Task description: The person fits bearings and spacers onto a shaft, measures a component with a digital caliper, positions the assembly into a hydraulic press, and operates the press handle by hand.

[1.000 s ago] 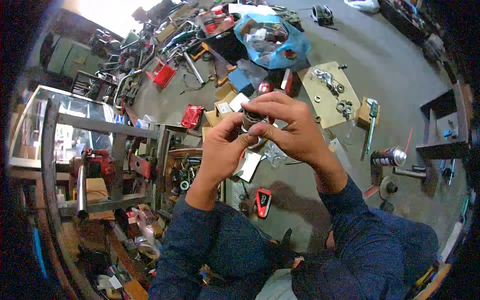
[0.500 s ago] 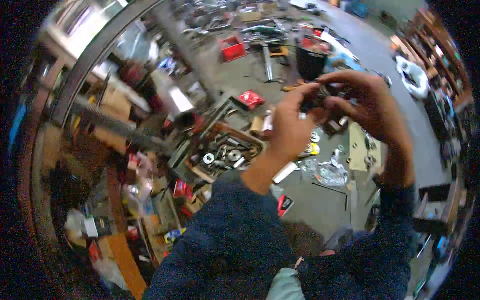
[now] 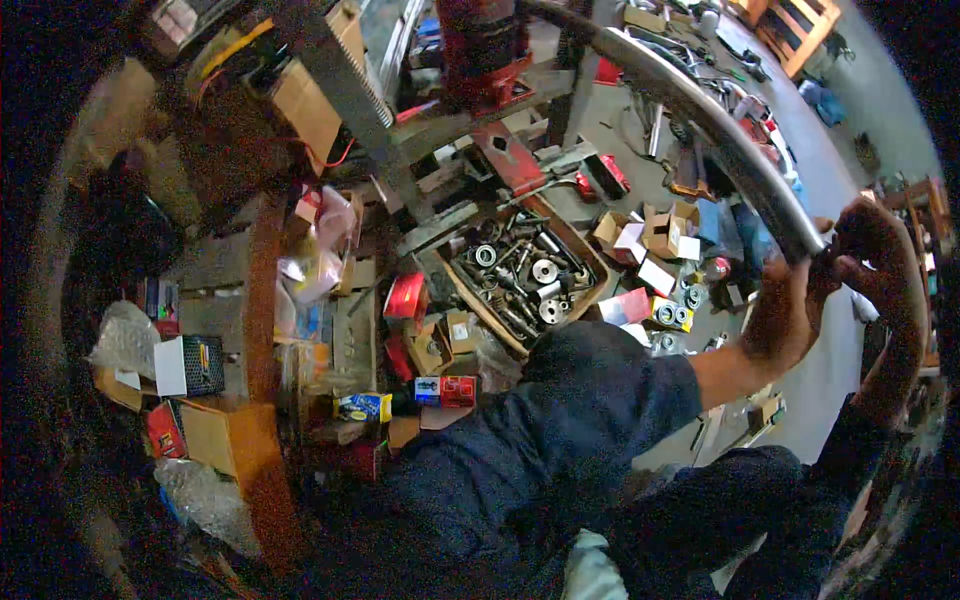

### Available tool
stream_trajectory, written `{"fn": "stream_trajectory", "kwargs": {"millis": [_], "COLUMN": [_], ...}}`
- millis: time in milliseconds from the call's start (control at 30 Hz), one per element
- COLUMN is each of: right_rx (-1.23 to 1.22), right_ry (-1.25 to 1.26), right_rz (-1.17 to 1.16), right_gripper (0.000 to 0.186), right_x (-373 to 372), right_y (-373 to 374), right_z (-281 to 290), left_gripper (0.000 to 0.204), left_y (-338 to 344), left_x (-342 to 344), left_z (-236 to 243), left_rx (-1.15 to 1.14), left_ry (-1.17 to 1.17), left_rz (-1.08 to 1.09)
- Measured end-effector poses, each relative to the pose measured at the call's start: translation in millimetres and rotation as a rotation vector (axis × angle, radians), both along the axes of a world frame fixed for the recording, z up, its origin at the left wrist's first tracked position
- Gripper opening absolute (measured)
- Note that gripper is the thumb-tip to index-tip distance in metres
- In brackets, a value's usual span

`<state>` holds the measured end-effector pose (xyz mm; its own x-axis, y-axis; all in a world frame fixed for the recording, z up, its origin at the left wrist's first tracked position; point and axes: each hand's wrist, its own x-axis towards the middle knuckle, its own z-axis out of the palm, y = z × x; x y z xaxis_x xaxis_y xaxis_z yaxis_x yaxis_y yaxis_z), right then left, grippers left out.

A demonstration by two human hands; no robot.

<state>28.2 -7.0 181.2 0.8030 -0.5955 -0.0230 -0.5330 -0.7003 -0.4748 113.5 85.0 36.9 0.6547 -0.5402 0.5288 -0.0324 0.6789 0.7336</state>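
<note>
My left hand (image 3: 785,315) and my right hand (image 3: 885,250) are raised close together at the right, fingertips meeting. Their fingers are bent in around something small and dark, mostly hidden. The lower end of a long grey metal bar (image 3: 720,120) comes down right by the fingers of my left hand; I cannot tell whether they touch it. Below and left of the hands, a shallow tray (image 3: 490,325) is heaped with loose metal parts, among them a pale ring (image 3: 545,271). Bearings in a yellow box (image 3: 670,314) lie nearer to my left forearm.
Opened cardboard boxes (image 3: 665,232) stand beyond the tray. A red-based machine (image 3: 490,85) rises at the far middle, with a steel upright (image 3: 345,80) to its left. Small cartons (image 3: 445,391) and a wooden beam (image 3: 262,330) are at the left.
The view has swung, so both hands now appear farther right and lower. The metal bar beside them has come into view. The hands remain close together with fingers bent.
</note>
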Motion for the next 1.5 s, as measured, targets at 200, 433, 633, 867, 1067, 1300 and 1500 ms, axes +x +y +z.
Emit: {"fn": "stream_trajectory", "kwargs": {"millis": [200, 433, 633, 867, 1067, 1300, 1500], "right_rx": [-0.242, 0.188, 0.352, 0.412, 0.450, 0.468, 0.455], "right_ry": [0.144, -0.024, -0.260, -0.239, -0.136, 0.075, 0.263], "right_rz": [0.032, 0.002, 0.166, 0.200, 0.246, 0.319, 0.412], "right_gripper": [0.026, 0.032, 0.031, 0.033, 0.034, 0.036, 0.038], "right_x": [24, 13, 22, 67, 102, 155, 206], "right_y": [-19, -12, -27, 1, 27, 63, 92], "right_z": [-12, -13, -49, -110, -176, -265, -359], "left_gripper": [0.043, 0.056, 0.048, 0.048, 0.047, 0.039, 0.022], "left_y": [-24, -38, -38, -31, -21, -31, -22], "left_x": [-6, 6, 19, 33, 21, -11, -16], "left_z": [-13, -17, -21, -16, -10, -3, 2], "left_rx": [-0.154, -0.350, -0.065, -0.051, -0.048, -0.073, -0.024], "left_ry": [0.018, -0.028, -0.058, -0.035, -0.220, -0.322, 0.149], "left_rz": [-0.088, -0.137, 0.046, 0.053, 0.225, 0.317, -0.154]}}
